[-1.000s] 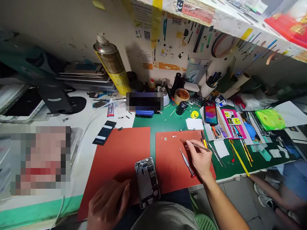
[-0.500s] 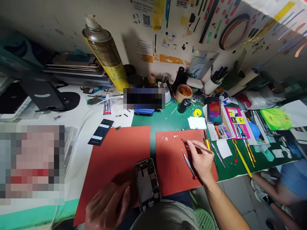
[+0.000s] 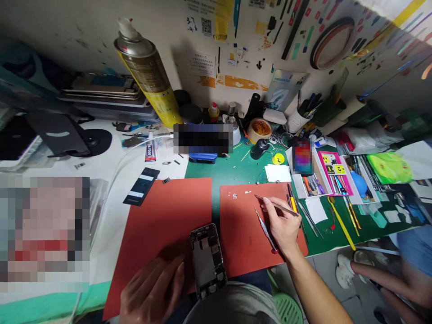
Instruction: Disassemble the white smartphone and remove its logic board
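Observation:
My right hand (image 3: 284, 227) pinches a pair of thin tweezers (image 3: 285, 209) over the right red mat (image 3: 241, 243). Their tips point left towards several tiny parts (image 3: 235, 195). Just left of that hand lies a slim silver screwdriver (image 3: 265, 228) with a red end, apart from the fingers. My left hand (image 3: 153, 288) rests low over the left red mat (image 3: 158, 220), its fingers loosely stretched and nothing visible in them. Beside its fingertips is an opened phone (image 3: 207, 258), its inner parts bare, at the mats' near edges.
A dark phone screen part (image 3: 141, 186) lies past the left mat. Boxes of tools (image 3: 308, 184) and a yellow brush-like tool (image 3: 340, 222) are on the right. A spray can (image 3: 151, 76) stands at the back. Another person's legs (image 3: 388, 274) show at lower right.
Both hands, the tweezers and the opened phone stay nearly still. At lower right, the other person's leg and shoe have shifted left.

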Available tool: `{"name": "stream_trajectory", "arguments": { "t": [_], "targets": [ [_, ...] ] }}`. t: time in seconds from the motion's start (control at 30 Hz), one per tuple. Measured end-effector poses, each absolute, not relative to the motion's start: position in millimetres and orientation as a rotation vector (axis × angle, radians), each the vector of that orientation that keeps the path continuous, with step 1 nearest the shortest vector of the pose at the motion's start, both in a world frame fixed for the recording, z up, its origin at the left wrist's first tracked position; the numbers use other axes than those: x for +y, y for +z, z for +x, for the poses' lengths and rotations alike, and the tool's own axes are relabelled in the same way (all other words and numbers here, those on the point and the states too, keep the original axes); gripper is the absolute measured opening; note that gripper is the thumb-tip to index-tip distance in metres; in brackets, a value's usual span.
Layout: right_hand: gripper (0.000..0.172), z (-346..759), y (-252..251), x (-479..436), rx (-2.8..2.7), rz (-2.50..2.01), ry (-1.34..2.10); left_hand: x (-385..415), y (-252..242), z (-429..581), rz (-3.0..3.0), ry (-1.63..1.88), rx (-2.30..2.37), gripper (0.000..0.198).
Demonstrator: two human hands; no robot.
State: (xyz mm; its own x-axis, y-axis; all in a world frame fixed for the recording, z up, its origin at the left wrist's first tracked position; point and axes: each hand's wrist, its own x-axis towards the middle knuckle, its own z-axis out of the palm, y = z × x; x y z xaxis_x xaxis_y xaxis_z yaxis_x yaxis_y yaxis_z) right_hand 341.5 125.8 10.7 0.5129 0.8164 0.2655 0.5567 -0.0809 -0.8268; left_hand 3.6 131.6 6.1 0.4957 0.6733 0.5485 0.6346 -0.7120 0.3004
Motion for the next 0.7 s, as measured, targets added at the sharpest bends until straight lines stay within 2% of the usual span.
{"name": "stream_trajectory", "arguments": {
  "t": [0.7],
  "targets": [
    [0.018, 344.7, 8.8, 130.0, -1.122, -1.753, 0.291, 133.7, 9.7, 6.9, 2.702, 1.009, 1.151, 0.010]
  ]
}}
